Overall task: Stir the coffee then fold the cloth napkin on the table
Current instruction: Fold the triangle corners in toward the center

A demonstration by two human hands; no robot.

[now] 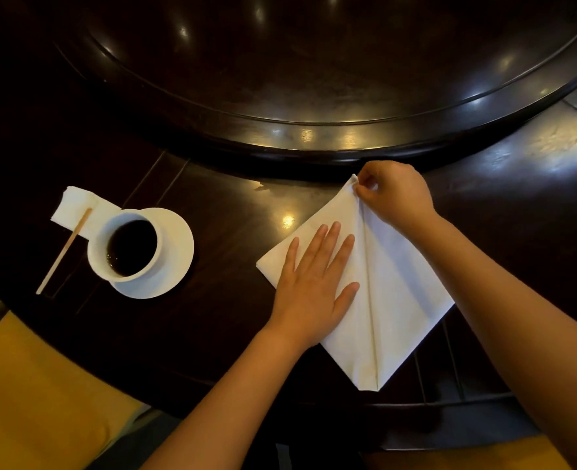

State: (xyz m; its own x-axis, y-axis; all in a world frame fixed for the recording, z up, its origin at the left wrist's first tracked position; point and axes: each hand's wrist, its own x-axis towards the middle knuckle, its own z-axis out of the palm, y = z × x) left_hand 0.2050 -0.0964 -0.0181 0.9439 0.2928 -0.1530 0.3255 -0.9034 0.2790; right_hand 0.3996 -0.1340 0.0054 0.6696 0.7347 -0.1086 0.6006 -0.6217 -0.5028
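Note:
A white cloth napkin (395, 293) lies as a diamond on the dark table, with a crease running from its far corner to its near corner. My left hand (314, 283) presses flat on its left half, fingers spread. My right hand (394, 195) pinches the napkin's far corner between thumb and fingers. To the left, a white cup of black coffee (129, 247) stands on a white saucer (178, 245). A wooden stir stick (64, 251) rests beside the cup, its upper end on a small paper napkin (77, 205).
A large raised dark turntable (314, 130) fills the table's centre behind the napkin. The table's curved near edge (144, 364) runs below the cup, with a yellow seat (43, 401) at the lower left.

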